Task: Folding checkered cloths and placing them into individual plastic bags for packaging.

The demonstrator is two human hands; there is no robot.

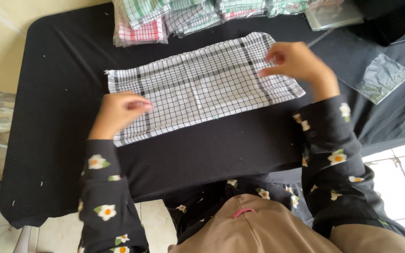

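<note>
A: Where does the cloth (pixel 202 86) lie from the hands?

B: Flat on the black surface (pixel 48 140), just ahead of the person. Its long axis runs left to right, tilted a little, so the right end sits farther away than the left

A: Which hand is nearer?

B: The left hand (pixel 118 112). It rests on the near left end, fingers curled down, fingertips pressing or pinching the dark stripe there; whether it truly grips the fabric I cannot tell. The right hand (pixel 294 61) lies farther out, on the far right end, fingers bent together, seemingly pinching the cloth near the corner

A: So each hand has an end?

B: Yes, the cloth spans between them, with the hands well apart along its length

A: Anything past it?

B: To the right, a clear plastic bag (pixel 383 77) lies flat, apparently with nothing inside. At the far edge, stacked checked cloths (pixel 165 18) sit in clear wrappers, red, green and dark patterns. Near them is a flat grey tray (pixel 331 16); I cannot tell its contents
</note>
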